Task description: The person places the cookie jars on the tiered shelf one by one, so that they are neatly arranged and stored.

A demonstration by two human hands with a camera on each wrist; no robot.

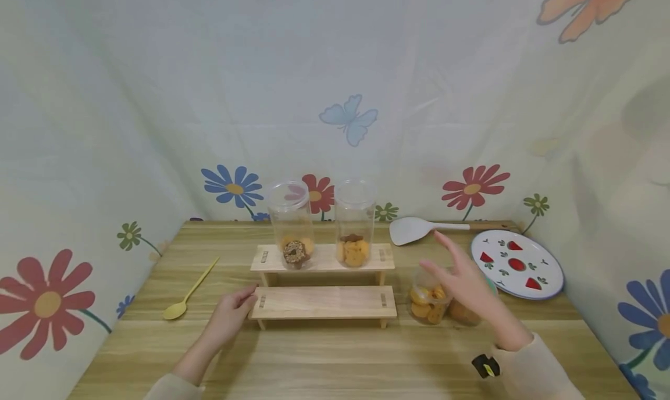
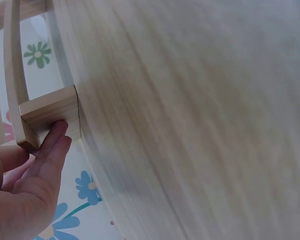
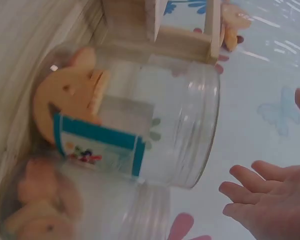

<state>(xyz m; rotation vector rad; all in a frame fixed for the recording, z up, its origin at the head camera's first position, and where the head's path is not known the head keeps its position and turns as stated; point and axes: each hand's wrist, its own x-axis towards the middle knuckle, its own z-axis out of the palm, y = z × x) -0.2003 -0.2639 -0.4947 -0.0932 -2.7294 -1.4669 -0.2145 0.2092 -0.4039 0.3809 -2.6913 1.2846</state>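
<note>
A two-step wooden shelf point(image 1: 328, 304) stands in the middle of the table. At the left end of its lower step, my left hand point(image 1: 230, 315) grips the board, thumb on one side and fingers against the leg point(image 2: 57, 112) in the left wrist view. My right hand point(image 1: 466, 281) is over two clear jars to the right of the shelf, fingers spread and holding nothing. One jar point(image 1: 428, 301) contains round yellowish cookies; the other jar point(image 1: 463, 313), partly hidden by the hand, contains browner ones. A teal-edged label point(image 3: 100, 142) shows on a jar in the right wrist view.
Two tall lidded jars, one with a nut-topped ring cookie point(image 1: 295, 252) and one with yellow cookies point(image 1: 355, 252), stand on the upper step. A yellow spoon point(image 1: 175, 311) lies left; a white spatula point(image 1: 410, 230) and a strawberry-patterned plate point(image 1: 544, 260) lie right. A printed curtain point(image 1: 251, 109) hangs behind.
</note>
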